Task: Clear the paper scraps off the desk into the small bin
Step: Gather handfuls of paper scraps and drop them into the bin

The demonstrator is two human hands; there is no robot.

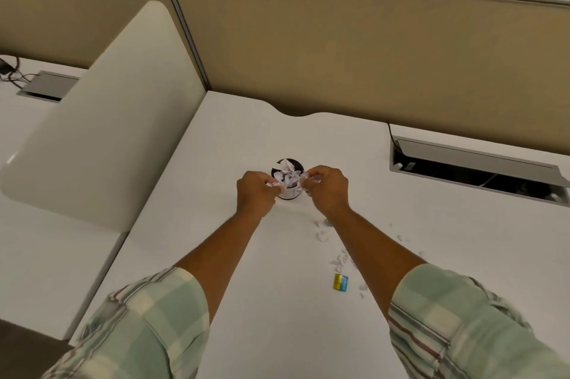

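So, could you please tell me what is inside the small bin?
The small bin holds crumpled white paper scraps up to its rim; anything beneath them is hidden.

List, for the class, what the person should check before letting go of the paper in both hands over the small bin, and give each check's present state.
1. Left hand holds scraps: ok, white paper shows at its fingertips.
2. Right hand holds scraps: ok, paper is pinched there too.
3. Both hands over the small bin: cannot tell; they flank its rim, and their height above it is unclear.
4. Room in the bin: not ok, it looks heaped with paper to the rim, so new pieces may spill.
5. Desk cleared: not ok, loose scraps lie beside the right forearm.
6. Only paper scraps left: not ok, a yellow and blue packet lies among them.
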